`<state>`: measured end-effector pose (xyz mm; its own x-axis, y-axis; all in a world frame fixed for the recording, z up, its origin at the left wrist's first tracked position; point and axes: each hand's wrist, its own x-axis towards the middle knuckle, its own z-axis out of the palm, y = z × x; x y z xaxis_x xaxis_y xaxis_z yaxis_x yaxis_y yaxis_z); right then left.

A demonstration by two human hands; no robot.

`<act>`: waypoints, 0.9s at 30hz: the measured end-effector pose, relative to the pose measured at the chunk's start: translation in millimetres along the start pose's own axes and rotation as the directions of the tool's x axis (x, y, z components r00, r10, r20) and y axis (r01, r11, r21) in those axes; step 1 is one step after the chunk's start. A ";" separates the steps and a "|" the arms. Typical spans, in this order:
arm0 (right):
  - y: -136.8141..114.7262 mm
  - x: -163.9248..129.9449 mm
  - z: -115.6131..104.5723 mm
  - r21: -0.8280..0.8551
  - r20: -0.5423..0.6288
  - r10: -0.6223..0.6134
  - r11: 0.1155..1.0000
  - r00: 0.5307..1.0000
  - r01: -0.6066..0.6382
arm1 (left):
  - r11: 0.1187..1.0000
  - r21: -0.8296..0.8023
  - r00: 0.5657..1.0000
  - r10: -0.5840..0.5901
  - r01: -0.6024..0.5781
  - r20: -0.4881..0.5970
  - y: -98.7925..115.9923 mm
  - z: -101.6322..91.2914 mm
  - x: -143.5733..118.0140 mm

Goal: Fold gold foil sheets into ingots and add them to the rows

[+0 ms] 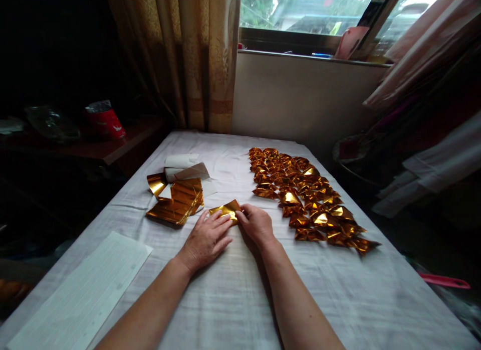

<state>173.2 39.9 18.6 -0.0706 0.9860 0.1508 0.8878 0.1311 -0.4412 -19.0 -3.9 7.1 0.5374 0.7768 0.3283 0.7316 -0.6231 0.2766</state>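
Observation:
A small piece of gold foil paper (225, 210) lies folded on the white cloth (233, 290) in front of me. My left hand (206, 239) lies flat with its fingertips pressing the foil's near edge. My right hand (256, 223) pinches the foil's right corner between thumb and fingers. Left of the hands sits a loose stack of flat gold foil sheets (176, 204). To the right, several folded gold foil pieces (304, 199) lie in rows running away from me.
White backing papers (184, 167) lie behind the foil stack. A white lined sheet (86, 295) rests at the near left. A red cup (105, 120) stands on a dark side table at left. Curtain, wall and window stand behind the table.

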 end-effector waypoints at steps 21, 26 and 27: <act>0.4 -4.1 5.6 -0.105 -0.105 -0.050 0.994 0.993 0.039 | 0.998 0.000 0.985 -0.063 0.064 0.160 4.3 -5.6 -0.5; 4.5 -9.8 8.4 -0.033 -0.152 -0.168 0.986 0.974 0.165 | 0.998 0.002 0.982 -0.066 0.066 0.177 4.6 -7.2 0.6; 4.7 -11.3 9.8 -0.024 -0.159 -0.184 0.983 0.970 0.183 | 0.998 0.004 0.981 -0.066 0.066 0.182 4.5 -7.0 0.7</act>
<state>173.7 30.4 6.2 -0.1599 0.9158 0.3684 0.8706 0.3067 -0.3847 -18.2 -6.7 14.9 0.5553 0.8199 0.1395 0.7672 -0.5697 0.2945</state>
